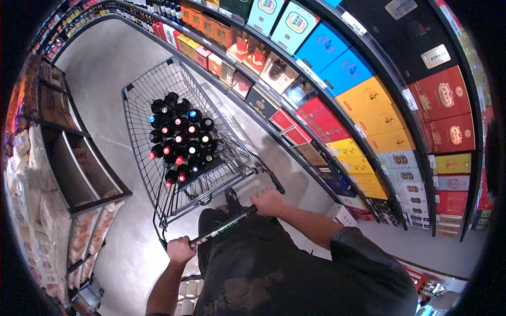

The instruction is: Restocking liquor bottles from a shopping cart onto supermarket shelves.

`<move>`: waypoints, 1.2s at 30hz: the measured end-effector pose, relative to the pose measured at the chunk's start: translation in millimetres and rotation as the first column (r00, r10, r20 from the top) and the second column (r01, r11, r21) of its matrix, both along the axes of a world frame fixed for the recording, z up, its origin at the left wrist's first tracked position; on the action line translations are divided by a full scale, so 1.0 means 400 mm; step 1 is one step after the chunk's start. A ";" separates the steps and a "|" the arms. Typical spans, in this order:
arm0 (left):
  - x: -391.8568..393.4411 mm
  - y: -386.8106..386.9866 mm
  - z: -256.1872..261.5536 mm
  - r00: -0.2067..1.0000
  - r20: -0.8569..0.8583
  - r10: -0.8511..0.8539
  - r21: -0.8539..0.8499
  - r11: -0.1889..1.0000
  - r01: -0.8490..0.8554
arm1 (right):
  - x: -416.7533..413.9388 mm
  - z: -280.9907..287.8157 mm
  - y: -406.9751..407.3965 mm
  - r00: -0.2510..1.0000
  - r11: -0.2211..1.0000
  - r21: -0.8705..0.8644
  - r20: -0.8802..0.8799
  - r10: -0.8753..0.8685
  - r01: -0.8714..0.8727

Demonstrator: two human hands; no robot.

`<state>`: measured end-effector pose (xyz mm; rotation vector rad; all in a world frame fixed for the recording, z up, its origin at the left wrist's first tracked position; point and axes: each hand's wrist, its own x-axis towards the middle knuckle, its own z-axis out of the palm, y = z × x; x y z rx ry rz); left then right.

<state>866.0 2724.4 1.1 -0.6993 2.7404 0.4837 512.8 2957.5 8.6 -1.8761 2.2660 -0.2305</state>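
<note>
Both of my hands grip the handlebar (pixel 223 228) of a metal wire shopping cart (pixel 136 118). My left hand (pixel 181 249) is closed around the bar's left end, and my right hand (pixel 268 202) wraps the bar near its right end. Inside the basket stand several dark glass bottles (pixel 178 139), packed close together and seen from above. Their caps are red, blue, white or dark. The bottles' lower parts are mostly hidden by one another and by the wire mesh.
On the right, a long curving shelf unit (pixel 290 59) holds boxed goods, with bottles (pixel 166 10) farther along. A black display stand (pixel 85 170) with wrapped packages (pixel 43 221) borders the left side. Grey floor (pixel 95 51) runs between them. A white box (pixel 342 214) sits on the floor by the shelves.
</note>
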 end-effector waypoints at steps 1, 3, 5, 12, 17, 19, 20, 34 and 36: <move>-0.022 -0.025 0.003 1.000 -0.001 0.001 -0.002 1.000 -0.001 | -0.023 0.005 -0.025 1.000 1.000 0.001 0.007 0.000 0.000; -0.068 -0.076 0.014 1.000 -0.008 -0.010 -0.027 1.000 0.010 | -0.065 0.007 -0.072 1.000 1.000 -0.002 0.015 0.001 -0.001; -0.113 -0.125 0.029 1.000 -0.002 -0.005 -0.025 1.000 0.004 | -0.103 0.003 -0.118 0.999 0.999 0.000 0.011 -0.036 0.036; -0.255 -0.263 0.095 0.998 0.064 0.007 -0.034 0.999 -0.005 | -0.242 0.057 -0.278 0.997 0.986 0.154 0.043 -0.067 0.060; -0.376 -0.351 0.123 0.997 0.083 -0.002 0.000 1.000 0.002 | -0.351 0.076 -0.348 0.996 0.992 0.085 0.004 -0.090 0.089; -0.383 -0.403 0.110 0.996 0.083 -0.019 0.025 1.000 0.017 | -0.371 0.060 -0.391 0.996 0.996 0.000 -0.022 -0.086 0.086; -0.381 -0.427 0.098 0.997 0.064 -0.039 0.017 0.999 0.038 | -0.383 0.048 -0.416 0.998 0.995 0.077 -0.032 -0.061 0.063; -0.619 -0.721 0.184 0.988 0.153 0.019 0.034 0.999 -0.025 | -0.616 0.083 -0.760 1.000 0.978 0.210 -0.016 -0.009 0.012; -0.644 -0.767 0.182 0.992 0.115 0.044 0.021 0.999 -0.047 | -0.649 0.078 -0.812 1.000 0.981 0.193 -0.009 -0.002 0.003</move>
